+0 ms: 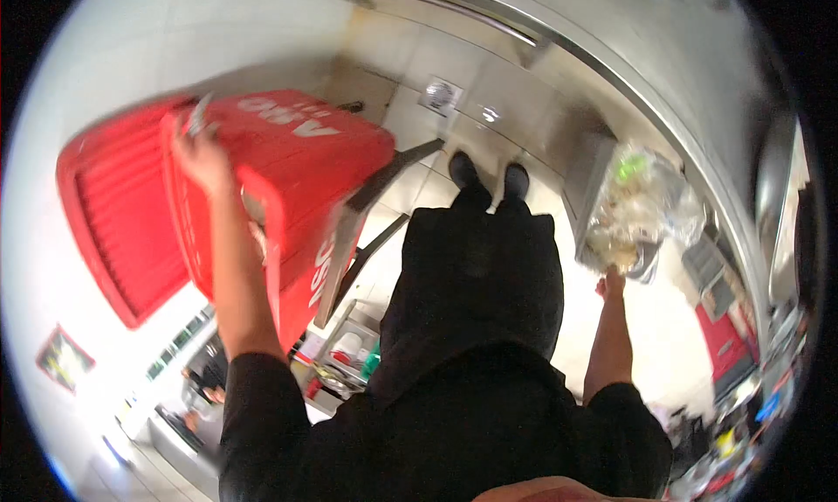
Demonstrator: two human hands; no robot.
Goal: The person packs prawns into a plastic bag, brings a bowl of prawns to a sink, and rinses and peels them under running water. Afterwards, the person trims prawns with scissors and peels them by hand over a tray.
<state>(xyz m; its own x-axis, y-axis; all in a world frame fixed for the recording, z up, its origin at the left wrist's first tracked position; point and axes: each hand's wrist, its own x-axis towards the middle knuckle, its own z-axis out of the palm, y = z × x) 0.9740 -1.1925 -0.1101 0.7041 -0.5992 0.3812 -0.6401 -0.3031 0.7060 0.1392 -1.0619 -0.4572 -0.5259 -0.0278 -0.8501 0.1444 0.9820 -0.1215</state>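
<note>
To the left stands a big red insulated box (323, 161) with white lettering and its red lid (131, 214) swung open. My left hand (205, 157) is at the box's top edge, closed around a pale, shiny, narrow thing (201, 113) whose kind I cannot make out. On the right, a grey bin (587, 183) holds clear plastic bags (646, 201) and a bright green piece. My right hand (611, 283) is at the near edge of this bin, fingers curled in; whether it grips the bin or a bag is too blurred to tell.
A steel counter (690, 92) curves along the right and far side. Dark legs (384, 175) support the red box. A floor drain (440, 96) lies ahead of my shoes. Low shelving with containers (349, 345) is at my left, and another person (205, 393) is farther off.
</note>
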